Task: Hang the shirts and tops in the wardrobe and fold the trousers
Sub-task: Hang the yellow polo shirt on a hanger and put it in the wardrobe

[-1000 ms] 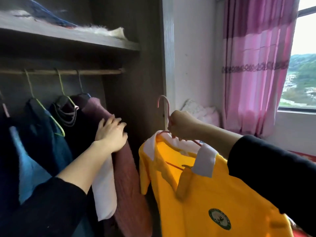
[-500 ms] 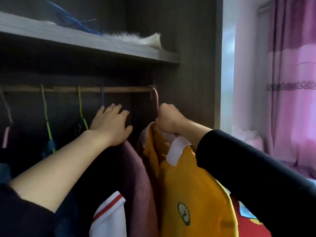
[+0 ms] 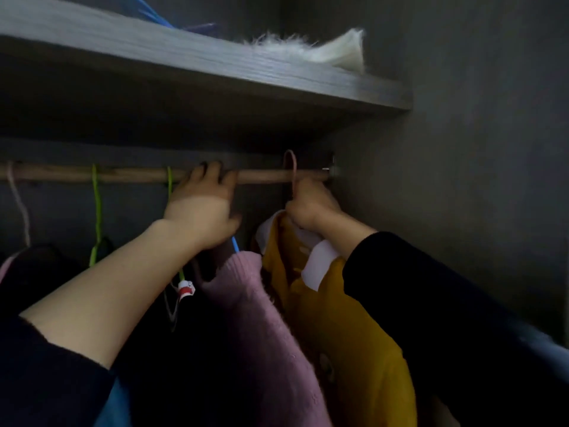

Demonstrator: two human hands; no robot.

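Over round wooden rail point(image 3: 129, 175), thin pink hanger hook point(image 3: 291, 171), yellow shirt point(image 3: 348, 328).

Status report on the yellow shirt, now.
Right hand shut on pink hanger, hook over the rail. Left hand on rail. Yellow shirt beside pink sweater. Nothing blocking.

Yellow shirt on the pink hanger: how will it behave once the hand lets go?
Likely floppy: the yellow shirt drapes in soft folds. It would probably swing, hanging from one thin pink hanger hook over the rod. Probably light; the right hand alone carries it.
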